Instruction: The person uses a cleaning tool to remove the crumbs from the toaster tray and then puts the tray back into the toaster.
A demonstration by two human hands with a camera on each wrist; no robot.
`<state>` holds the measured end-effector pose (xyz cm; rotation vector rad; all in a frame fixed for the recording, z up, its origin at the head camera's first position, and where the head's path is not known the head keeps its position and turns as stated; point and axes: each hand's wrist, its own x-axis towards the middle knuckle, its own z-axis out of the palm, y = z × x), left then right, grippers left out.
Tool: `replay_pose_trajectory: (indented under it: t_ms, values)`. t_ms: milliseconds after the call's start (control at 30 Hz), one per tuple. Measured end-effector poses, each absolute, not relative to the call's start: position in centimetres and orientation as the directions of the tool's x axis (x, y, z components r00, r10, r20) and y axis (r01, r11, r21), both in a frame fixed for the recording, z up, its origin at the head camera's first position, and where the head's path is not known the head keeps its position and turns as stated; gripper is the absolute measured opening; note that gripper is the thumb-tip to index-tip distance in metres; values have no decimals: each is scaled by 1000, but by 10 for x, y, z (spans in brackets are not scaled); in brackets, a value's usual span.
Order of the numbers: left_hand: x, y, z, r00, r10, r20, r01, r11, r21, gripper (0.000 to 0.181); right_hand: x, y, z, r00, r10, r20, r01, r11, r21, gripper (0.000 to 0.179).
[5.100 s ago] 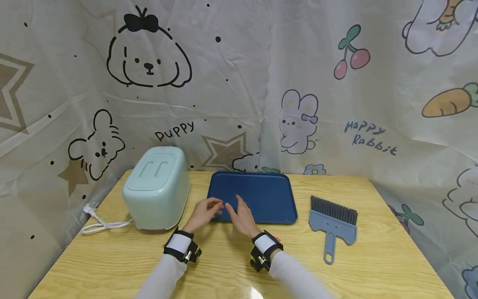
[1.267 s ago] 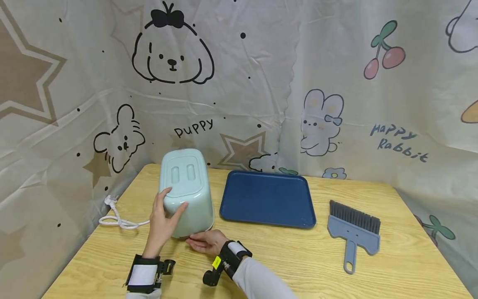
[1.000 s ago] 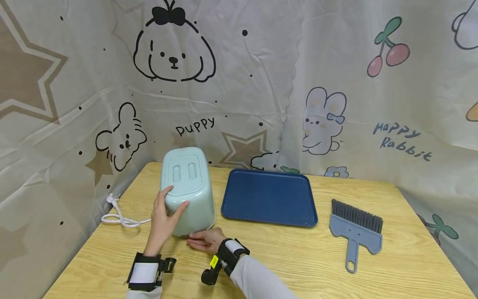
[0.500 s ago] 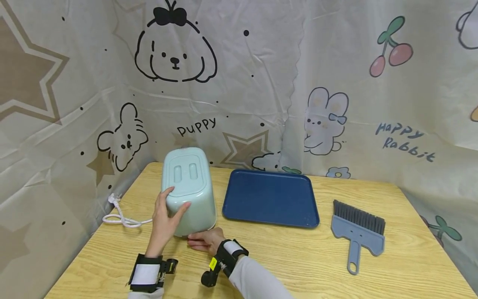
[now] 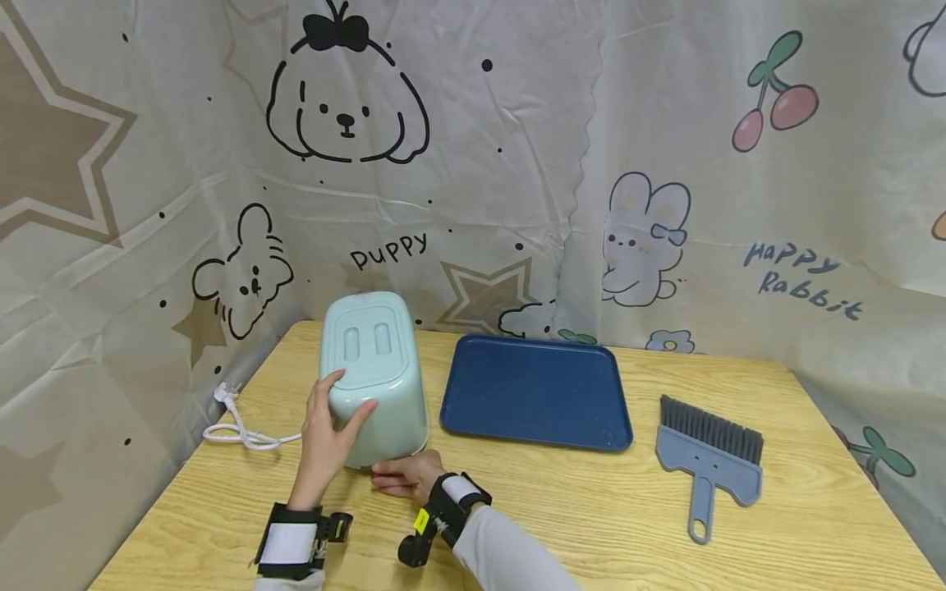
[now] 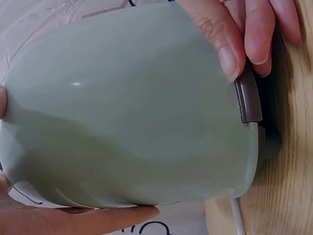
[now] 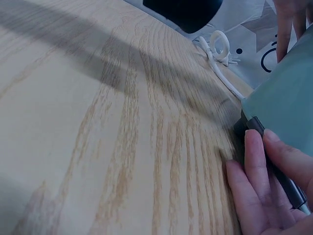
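A pale mint-green toaster [image 5: 384, 423] with a lid [image 5: 367, 349] on top stands at the left of the table. My left hand [image 5: 325, 439] grips its near end from above, thumb on the near face and fingers along the lid edge and left side. Low at that end, my right hand [image 5: 410, 474] pinches the dark edge of the crumb tray [image 6: 249, 100], thumb above and fingers beneath. In the right wrist view the dark strip of the crumb tray [image 7: 286, 183] runs between thumb and fingers, close over the table.
Right of the toaster lies a blue serving tray [image 5: 535, 394]. A grey hand brush [image 5: 702, 460] with dark bristles lies farther right. The toaster's white cord and plug [image 5: 247, 435] rest on the left. A printed curtain [image 5: 473, 164] hangs behind the wooden table [image 5: 576, 509].
Both hands have gone from over the blue tray to the toaster, which now sits turned with its near end towards me. Over the last second the hands have held still.
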<state>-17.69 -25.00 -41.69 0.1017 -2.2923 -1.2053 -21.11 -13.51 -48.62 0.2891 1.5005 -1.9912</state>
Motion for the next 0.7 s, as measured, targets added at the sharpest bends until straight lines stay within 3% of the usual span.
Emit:
replay_pose_trajectory:
  t_ms: [467, 700]
  values:
    - [-175, -251, -419, -853, -298, 428, 188, 590, 785, 60, -208, -136, -488, -802, -293, -520, 565, -91, -820, 20]
    - [-177, -250, -422, -841, -304, 448, 203, 591, 781, 61, -208, -134, -487, -795, -329, -509, 571, -127, -811, 17]
